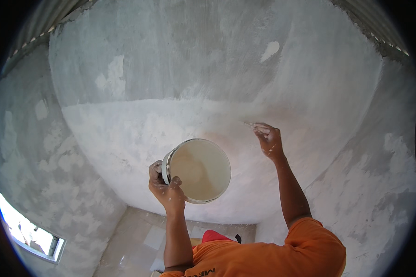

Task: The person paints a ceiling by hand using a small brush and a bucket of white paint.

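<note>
Grey plastered walls are seen from the head view, with a whiter, freshly coated band across the middle and a bright window opening at lower left. A round white bucket is gripped by the left hand, fingers curled around its rim at the near left edge, its pale inside facing the camera. The right hand is raised against the wall, fingers pinched narrowly on a small tool that is barely visible. An orange shirt is seen below.
</note>
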The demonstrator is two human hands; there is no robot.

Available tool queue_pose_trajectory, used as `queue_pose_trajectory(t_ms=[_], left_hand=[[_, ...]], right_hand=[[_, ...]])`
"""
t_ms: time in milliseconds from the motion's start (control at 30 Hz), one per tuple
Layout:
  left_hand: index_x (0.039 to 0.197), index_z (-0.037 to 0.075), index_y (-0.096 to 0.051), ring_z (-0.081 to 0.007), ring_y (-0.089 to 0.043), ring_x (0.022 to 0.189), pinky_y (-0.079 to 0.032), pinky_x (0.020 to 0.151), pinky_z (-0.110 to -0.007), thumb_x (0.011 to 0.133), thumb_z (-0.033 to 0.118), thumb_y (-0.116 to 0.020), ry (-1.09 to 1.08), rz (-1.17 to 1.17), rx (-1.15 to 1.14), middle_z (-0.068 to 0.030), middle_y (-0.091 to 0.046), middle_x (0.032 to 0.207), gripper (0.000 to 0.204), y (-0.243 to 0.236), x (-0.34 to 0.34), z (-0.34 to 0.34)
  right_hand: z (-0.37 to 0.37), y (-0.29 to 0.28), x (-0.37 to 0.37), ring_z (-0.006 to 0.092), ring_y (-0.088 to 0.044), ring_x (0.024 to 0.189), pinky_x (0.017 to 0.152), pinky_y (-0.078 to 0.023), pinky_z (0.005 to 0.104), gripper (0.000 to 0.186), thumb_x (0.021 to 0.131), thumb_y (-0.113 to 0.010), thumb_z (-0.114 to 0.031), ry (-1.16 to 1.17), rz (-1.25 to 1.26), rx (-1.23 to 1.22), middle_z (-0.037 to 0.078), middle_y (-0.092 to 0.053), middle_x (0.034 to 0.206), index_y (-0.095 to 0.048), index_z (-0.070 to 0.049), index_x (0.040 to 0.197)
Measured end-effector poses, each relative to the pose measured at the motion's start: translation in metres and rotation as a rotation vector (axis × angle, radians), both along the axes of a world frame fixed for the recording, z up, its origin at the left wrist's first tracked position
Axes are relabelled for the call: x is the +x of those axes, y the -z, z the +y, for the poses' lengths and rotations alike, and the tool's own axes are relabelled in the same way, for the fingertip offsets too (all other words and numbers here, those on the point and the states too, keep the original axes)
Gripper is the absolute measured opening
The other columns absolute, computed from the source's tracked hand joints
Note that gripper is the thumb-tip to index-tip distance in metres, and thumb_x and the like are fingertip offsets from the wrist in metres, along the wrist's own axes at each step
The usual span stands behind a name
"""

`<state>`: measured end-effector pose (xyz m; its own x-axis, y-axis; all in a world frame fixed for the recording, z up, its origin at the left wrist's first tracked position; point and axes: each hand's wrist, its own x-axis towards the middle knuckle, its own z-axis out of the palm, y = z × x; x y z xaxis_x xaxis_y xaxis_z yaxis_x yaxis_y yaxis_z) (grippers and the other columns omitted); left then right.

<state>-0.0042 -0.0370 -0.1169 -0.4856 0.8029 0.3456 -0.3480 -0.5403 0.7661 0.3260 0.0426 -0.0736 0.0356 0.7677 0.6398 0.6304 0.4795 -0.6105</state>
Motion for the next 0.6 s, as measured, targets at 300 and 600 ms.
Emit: queue_pose_trajectory(t_ms=[300,600], left_hand=[[0.085,0.004,-0.054,-0.0077,-0.051,0.073,-0.044,0.058,-0.019,0.060,-0.011,-0.046,-0.067,0.065,0.035,-0.0019,-0.051,0.091,0.030,0.000,0.002,0.000],[0.086,0.003,-0.056,-0.0084,-0.052,0.076,-0.046,0.058,-0.017,0.059,-0.010,-0.046,-0.056,0.045,0.030,-0.0013,-0.050,0.089,0.032,0.000,0.002,0.000]], right_hand=[[-0.031,-0.034,0.012,0.0123,-0.066,0.098,0.090,-0.051,0.0241,0.024,0.099,-0.065,-0.007,0.042,0.335,0.370,0.012,-0.073,0.113,-0.068,0.005,0.120],[-0.011,-0.035,0.000,0.0217,-0.069,0.109,0.098,-0.055,0.0321,0.023,0.100,-0.063,-0.004,0.234,0.272,0.463,0.017,-0.071,0.120,-0.068,0.006,0.120]])
